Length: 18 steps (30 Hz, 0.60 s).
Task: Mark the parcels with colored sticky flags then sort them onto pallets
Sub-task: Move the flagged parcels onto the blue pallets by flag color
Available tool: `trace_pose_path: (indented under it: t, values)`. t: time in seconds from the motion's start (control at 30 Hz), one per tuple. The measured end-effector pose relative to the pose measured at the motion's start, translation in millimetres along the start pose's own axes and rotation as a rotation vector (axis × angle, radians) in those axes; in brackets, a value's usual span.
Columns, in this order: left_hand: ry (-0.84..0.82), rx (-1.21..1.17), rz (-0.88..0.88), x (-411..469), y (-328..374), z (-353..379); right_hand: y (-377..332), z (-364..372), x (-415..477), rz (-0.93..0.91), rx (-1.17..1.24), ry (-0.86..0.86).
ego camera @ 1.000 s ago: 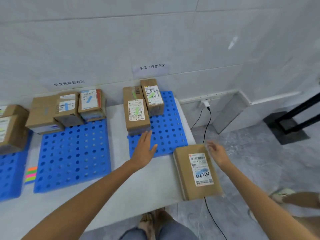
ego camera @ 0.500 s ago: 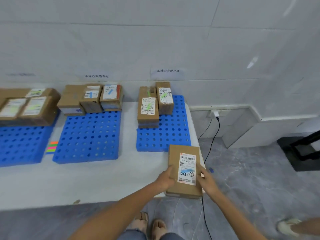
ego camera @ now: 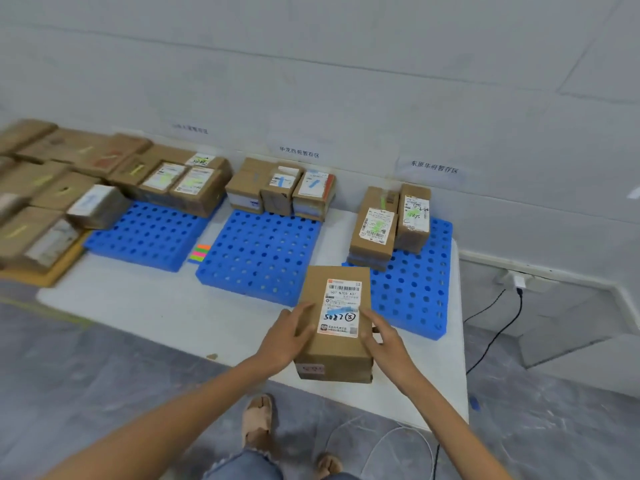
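Well left of our grip and farther back, the sticky flags (ego camera: 200, 253) lie beside the middle pallet (ego camera: 259, 251). Our left hand (ego camera: 284, 341) and right hand (ego camera: 384, 341) clasp the labelled parcel (ego camera: 341, 351) by its sides, with the right pallet (ego camera: 415, 289) just beyond.

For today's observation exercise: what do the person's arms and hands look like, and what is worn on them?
The left forearm and right forearm are bare to the frame's edge, no sleeves showing. The left hand and right hand wear no gloves; no watch, bracelet or ring can be seen.
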<state>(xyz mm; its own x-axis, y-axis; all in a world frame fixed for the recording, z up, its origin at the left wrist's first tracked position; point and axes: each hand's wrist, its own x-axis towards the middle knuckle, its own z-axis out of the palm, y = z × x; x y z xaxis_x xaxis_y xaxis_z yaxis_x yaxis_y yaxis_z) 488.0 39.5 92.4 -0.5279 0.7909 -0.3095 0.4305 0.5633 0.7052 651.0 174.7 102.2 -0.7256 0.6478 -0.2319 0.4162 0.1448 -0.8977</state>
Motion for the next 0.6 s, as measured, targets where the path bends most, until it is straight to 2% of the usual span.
trace_pose_path:
  t: [0.23,0.33,0.47,0.6]
  values:
    - [0.297,-0.002,-0.071,31.2,-38.5,-82.9,-56.2,73.6,76.8,-0.161,0.010,-0.115]
    - [0.376,-0.039,-0.119,60.9,-60.6,-117.2,-75.7,109.3,118.3,-0.159,-0.019,-0.121]
    - [0.379,-0.015,-0.147,107.5,-98.0,-166.6,-104.3,155.0,170.1,-0.093,0.061,-0.143]
    - [0.262,0.016,-0.127,144.6,-137.8,-209.4,-115.2,203.7,213.9,-0.010,0.061,-0.175]
